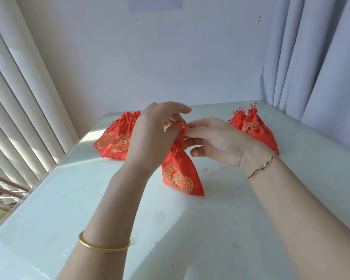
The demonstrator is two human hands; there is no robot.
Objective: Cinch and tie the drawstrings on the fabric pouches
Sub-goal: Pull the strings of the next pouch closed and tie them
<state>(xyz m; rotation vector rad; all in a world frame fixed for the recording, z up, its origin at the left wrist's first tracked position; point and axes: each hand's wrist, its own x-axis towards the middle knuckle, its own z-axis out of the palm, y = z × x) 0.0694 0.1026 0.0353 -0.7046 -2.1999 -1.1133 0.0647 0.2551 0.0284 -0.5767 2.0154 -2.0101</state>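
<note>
At the centre of my view, the left hand's fingers [180, 110] are curled in and pinch a loop of the thin red drawstring cord [182, 127]. The right hand's fingertips [198, 129] close on the same cord from the other side, right at the small knot, and the rest of that hand is loosely spread. Neither the left hand [156, 134] nor the right hand [216, 142] holds anything else.

Below the knot hangs the red satin pouch with a gold round emblem [179, 174]. Its neck is already gathered tight. Its lower edge is at or just above the pale glossy bench [89, 199], and I cannot tell which.

I judge the pouch very light, limp and slick. It would slide if I gripped the body, so I'd hold it by the puckered neck or the cord. The cord is thin and soft, so the knot wants a steady, even pull from both ends rather than a jerk.

On the left lies a heap of matching red pouches [115, 142] with wider necks, probably untied. On the right is a smaller cluster of red pouches [253, 128] with knotted loops standing up, which look finished.
</note>
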